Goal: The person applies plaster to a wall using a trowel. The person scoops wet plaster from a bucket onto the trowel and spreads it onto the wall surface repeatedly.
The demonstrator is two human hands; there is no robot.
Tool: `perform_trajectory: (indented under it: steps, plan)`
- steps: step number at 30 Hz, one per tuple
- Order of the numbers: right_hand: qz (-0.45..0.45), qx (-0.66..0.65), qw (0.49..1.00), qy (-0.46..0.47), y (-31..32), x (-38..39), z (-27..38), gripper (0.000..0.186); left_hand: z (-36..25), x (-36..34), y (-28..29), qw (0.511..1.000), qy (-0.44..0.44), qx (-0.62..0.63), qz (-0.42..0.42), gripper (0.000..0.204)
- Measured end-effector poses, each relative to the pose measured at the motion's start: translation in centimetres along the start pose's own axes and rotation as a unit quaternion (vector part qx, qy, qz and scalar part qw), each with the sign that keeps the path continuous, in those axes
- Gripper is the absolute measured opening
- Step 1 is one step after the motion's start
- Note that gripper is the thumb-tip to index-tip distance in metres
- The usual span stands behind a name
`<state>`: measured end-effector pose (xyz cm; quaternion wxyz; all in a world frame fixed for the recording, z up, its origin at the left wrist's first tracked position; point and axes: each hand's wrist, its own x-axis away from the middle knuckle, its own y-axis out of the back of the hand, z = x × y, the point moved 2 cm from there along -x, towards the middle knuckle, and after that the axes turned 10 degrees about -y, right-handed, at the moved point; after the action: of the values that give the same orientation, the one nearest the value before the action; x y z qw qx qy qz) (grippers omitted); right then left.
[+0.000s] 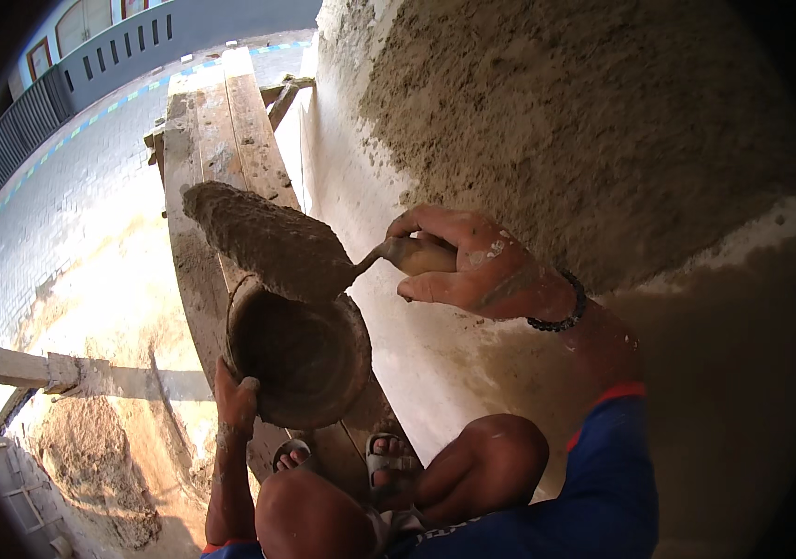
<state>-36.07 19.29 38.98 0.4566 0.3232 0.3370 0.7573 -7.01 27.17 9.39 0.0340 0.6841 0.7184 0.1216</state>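
Observation:
My right hand (pixel 472 261) is closed round the wooden handle of a trowel (pixel 370 260). Wet grey-brown mortar (pixel 263 240) is heaped along the trowel's blade and hides most of it. The loaded blade hangs just over the far rim of a round, mortar-crusted bowl (pixel 360 349). At the bowl's near left side, my left hand (pixel 238 399) grips the rim with the thumb on top. Inside, the bowl is dark and smeared; how much mortar lies in it I cannot tell.
Under my sandalled feet runs a scaffold of wooden planks (pixel 216 130). Close on the right rises a wall with rough fresh mortar (pixel 565 121) above a smoother part (pixel 714 391). Down at the left are a wooden beam (pixel 6 363) and a sand heap (pixel 90 466) on the ground.

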Motion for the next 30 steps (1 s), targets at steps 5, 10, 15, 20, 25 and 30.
perform_trajectory:
  steps: [5, 10, 15, 20, 25, 30]
  plan:
    - [0.061, -0.224, 0.971, -0.055, 2.3, -1.7, -5.3, 0.043, -0.6, 0.2, -0.2, 0.997, 0.023, 0.066, -0.03, 0.068]
    - [-0.33, 0.21, 0.897, -0.205, 10.3, -6.1, -14.1, 0.049, 0.5, 0.7, 0.2, 0.997, 0.054, 0.045, -0.02, 0.072]
    - [-0.414, 0.193, 0.867, -0.198, 18.4, -0.4, -15.1, 0.045, 1.3, 0.2, 0.1, 0.995, 0.05, 0.069, -0.051, 0.075]
    - [-0.223, 0.051, 0.951, -0.207, 7.0, -1.1, -19.6, 0.049, 1.0, -0.7, -0.1, 0.998, 0.03, 0.051, -0.004, 0.075]
    - [-0.261, 0.241, 0.894, -0.274, 1.9, -6.9, -24.9, 0.048, 0.5, -0.3, 0.2, 0.996, 0.008, 0.084, 0.014, 0.074]
    - [-0.253, 0.101, 0.861, -0.428, 8.9, -6.4, -26.5, 0.05, 1.7, 0.3, 0.2, 0.998, 0.013, 0.046, -0.031, 0.067]
